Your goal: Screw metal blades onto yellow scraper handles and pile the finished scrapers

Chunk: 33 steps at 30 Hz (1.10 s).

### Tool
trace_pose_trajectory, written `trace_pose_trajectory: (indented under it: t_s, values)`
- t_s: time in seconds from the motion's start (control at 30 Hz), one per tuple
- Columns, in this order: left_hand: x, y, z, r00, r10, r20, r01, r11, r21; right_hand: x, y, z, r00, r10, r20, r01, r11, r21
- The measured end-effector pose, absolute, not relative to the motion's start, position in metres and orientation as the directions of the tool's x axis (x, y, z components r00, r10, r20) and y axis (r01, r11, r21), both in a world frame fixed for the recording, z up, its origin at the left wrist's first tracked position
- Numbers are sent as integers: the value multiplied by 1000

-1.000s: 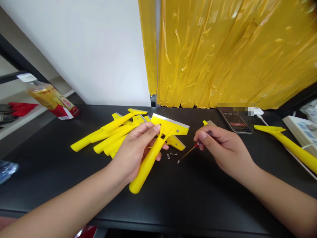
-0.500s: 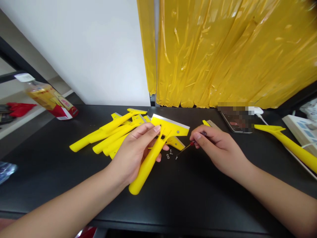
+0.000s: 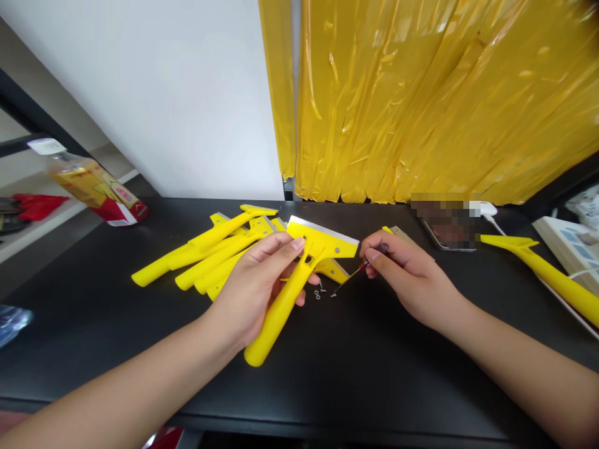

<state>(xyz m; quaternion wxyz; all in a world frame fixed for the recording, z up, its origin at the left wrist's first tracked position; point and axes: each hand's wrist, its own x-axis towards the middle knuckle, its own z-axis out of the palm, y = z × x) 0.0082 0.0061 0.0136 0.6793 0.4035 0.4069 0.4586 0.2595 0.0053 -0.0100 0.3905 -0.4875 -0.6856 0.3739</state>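
Note:
My left hand is closed around the neck of a yellow scraper, its thumb pressed near a hole at the left of the head. A metal blade runs along the head's upper edge, and one screw shows at its right. Pinched in my right hand is a small screwdriver with a dark and red handle. The screwdriver's thin tip reaches down to a small screw on the black table. Several other small screws and nuts lie just left of it. Another scraper head rests behind the held one.
Several yellow scrapers are heaped at the left. A drink bottle leans farther left. At the right are a phone with a white cable, another yellow scraper and a white box. Yellow plastic sheeting hangs behind the table.
The small screw at the screwdriver's tip has turned a little and lies flatter. My right hand has shifted very slightly; my left hand holds the scraper almost unmoved.

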Motion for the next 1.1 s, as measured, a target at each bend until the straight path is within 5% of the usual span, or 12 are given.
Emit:
trace_pose_trajectory:
  t_s: [0.23, 0.5, 1.1]
  values:
    - [8, 6, 13, 243, 953, -183, -291, 252, 923, 262, 0, -6, -254, 949, 187, 411, 281, -867]
    - [8, 6, 13, 250, 954, -168, -303, 241, 922, 259, 1, -5, -295, 931, 216, 220, 286, -933]
    - [8, 5, 14, 247, 954, -167, -319, 243, 916, 261, -6, 7, -347, 891, 291, 330, 407, -852]
